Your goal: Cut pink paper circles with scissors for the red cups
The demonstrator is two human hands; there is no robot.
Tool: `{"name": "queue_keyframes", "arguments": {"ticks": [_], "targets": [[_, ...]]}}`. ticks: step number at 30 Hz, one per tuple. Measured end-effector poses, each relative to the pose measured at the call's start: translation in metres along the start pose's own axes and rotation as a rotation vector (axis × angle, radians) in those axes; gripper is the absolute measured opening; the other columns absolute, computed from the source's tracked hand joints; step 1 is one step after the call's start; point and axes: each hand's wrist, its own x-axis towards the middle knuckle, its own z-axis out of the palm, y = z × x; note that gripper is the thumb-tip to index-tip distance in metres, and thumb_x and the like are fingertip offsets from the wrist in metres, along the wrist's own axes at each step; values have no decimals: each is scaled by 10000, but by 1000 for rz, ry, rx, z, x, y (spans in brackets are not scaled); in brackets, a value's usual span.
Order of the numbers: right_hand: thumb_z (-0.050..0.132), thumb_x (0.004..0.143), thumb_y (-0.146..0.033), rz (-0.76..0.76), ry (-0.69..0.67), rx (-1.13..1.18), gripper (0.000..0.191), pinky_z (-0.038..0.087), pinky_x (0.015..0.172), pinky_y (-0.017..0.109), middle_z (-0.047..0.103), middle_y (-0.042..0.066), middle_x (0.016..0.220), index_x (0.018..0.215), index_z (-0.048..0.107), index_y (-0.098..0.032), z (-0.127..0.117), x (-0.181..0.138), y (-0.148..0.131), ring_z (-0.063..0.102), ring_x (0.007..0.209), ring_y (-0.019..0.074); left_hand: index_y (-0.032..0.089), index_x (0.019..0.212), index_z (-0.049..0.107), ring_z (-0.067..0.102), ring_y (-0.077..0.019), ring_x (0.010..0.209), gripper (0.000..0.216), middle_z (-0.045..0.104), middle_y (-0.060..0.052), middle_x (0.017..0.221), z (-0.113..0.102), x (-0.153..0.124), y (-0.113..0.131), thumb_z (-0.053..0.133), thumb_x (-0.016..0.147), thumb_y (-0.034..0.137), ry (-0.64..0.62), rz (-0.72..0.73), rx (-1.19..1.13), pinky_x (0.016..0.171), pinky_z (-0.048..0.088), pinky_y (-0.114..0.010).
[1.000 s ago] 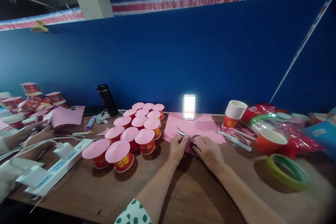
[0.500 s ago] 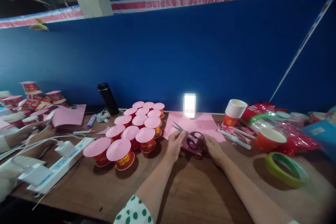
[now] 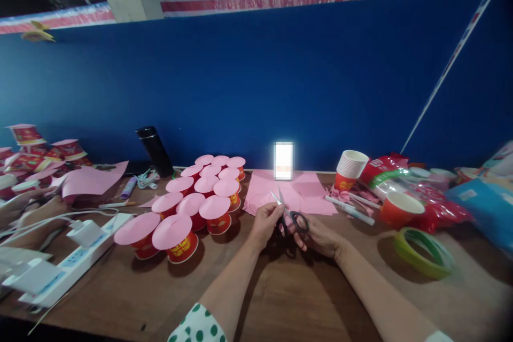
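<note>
My right hand (image 3: 320,235) grips the black-handled scissors (image 3: 289,215), whose blades are parted and point up and away. My left hand (image 3: 264,222) is closed in a pinch on a small pink paper piece (image 3: 282,224) right beside the blades. Both hands hover just above the brown table (image 3: 280,299), in front of flat pink paper sheets (image 3: 308,192). To the left stand several upturned red paper cups capped with pink paper discs (image 3: 192,206).
A stack of red paper cups (image 3: 350,170), a single red cup (image 3: 401,208), pens (image 3: 350,211), red plastic bags (image 3: 401,179) and a green tape roll (image 3: 422,251) lie right. A white power strip (image 3: 60,267), black flask (image 3: 152,150) and another person's hands (image 3: 36,211) are left. A bright phone (image 3: 283,160) leans on the blue wall.
The scissors have been lifted off the pink paper and turned blades-up; my right hand now grips the handles and the blades have parted. The camera has shifted slightly right.
</note>
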Motion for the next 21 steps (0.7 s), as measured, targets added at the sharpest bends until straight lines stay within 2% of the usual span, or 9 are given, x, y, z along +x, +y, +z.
{"name": "queue_keyframes", "arguments": {"ticks": [5,8,10,12,14,16,18,21], "targets": [[620,720,-519,43,-56,15,431,408,385,161,620,57,880,977,517,-187,1,-1,1,550,504,74,131,771,633,413,-51,360,344,525,34,514,2,-2,-1,636,681,463,2,-3,10,312,310,-162],[660,698,-483,30,-96,4,438,404,393,161,613,59,914,989,506,-194,4,-3,-2,539,504,65,143,832,652,411,-49,352,340,533,38,497,2,-1,-2,636,685,449,6,-1,33,339,316,-164],[696,676,-437,2,-109,-6,442,385,398,156,608,54,923,996,504,-199,6,-4,-5,522,501,55,152,912,663,485,-72,418,365,591,13,560,0,1,-3,632,690,440,76,32,52,405,385,-184],[717,664,-395,-29,-99,-16,435,354,399,151,605,49,922,990,505,-200,7,-6,-7,507,505,51,149,945,672,584,-120,603,366,660,-39,727,-3,5,-4,629,698,415,219,99,73,538,461,-219],[724,661,-371,-64,-61,-27,408,337,411,153,604,46,919,962,511,-196,7,-6,-8,501,531,56,132,943,674,608,-165,775,338,674,-84,870,-8,10,-6,639,694,359,366,120,94,659,483,-257],[728,658,-356,-115,18,-44,400,333,427,158,604,38,907,956,511,-202,6,-3,-7,503,569,69,114,972,658,607,-193,859,334,668,-117,934,-13,13,-6,646,680,277,449,75,122,742,481,-297],[729,658,-347,-166,131,-73,447,350,444,168,605,21,876,1019,495,-227,4,1,-5,506,595,83,116,1033,627,589,-212,956,369,639,-138,1039,-15,13,-7,631,678,214,471,74,168,836,455,-330],[732,647,-355,-214,270,-148,577,400,480,203,602,5,830,1145,457,-255,0,9,0,515,611,103,160,1169,537,447,-224,1184,521,519,-120,1255,-13,11,-7,633,656,169,498,201,285,999,333,-336]]}}
